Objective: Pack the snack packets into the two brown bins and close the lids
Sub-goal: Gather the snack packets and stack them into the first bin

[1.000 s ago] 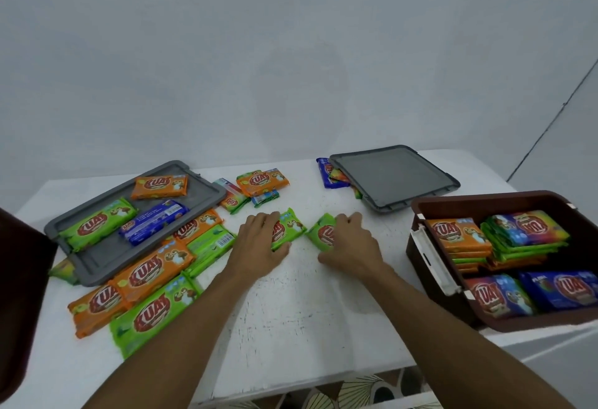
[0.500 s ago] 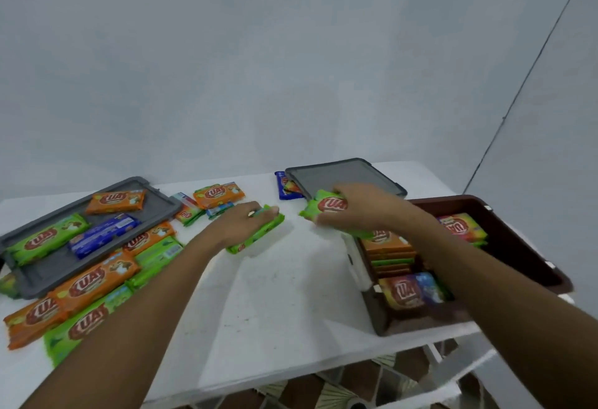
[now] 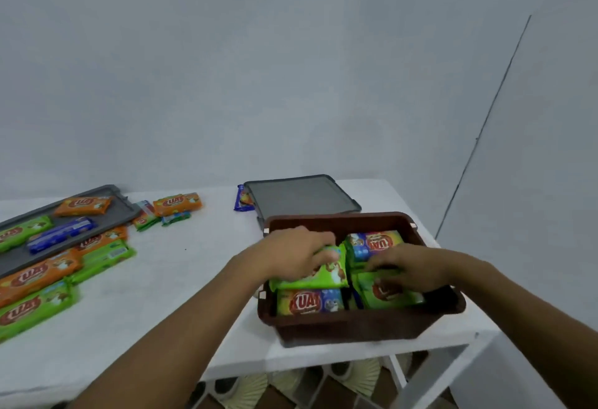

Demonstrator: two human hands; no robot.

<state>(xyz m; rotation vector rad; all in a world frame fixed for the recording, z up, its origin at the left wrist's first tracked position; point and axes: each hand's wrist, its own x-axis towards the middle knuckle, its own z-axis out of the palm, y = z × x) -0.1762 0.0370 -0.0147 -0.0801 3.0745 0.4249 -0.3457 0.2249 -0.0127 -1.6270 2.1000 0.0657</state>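
Change: half a second ago I was carrying two packets across the worktop (image 3: 181, 279); now both hands are inside the brown bin (image 3: 356, 327).
Left hand: my left hand (image 3: 297, 253) is over the bin's left half, fingers curled round a green packet (image 3: 326, 274) that sits tilted on the stack below it.
Right hand: my right hand (image 3: 417, 266) lies on the second green packet (image 3: 388, 295) in the bin's right half, fingers stretched out across it, pressing rather than gripping.
Bin: on the worktop's right end, lid off, colourful packets stacked inside.
Lids: one grey lid (image 3: 301, 195) lies flat just behind the bin, a blue packet (image 3: 242, 201) at its left edge; the other grey lid (image 3: 123, 211) is far left with packets on it.
Loose packets: orange packets (image 3: 35, 276) and green ones are spread on the left of the worktop.
Room: white worktop, plain pale wall (image 3: 291, 69) behind.
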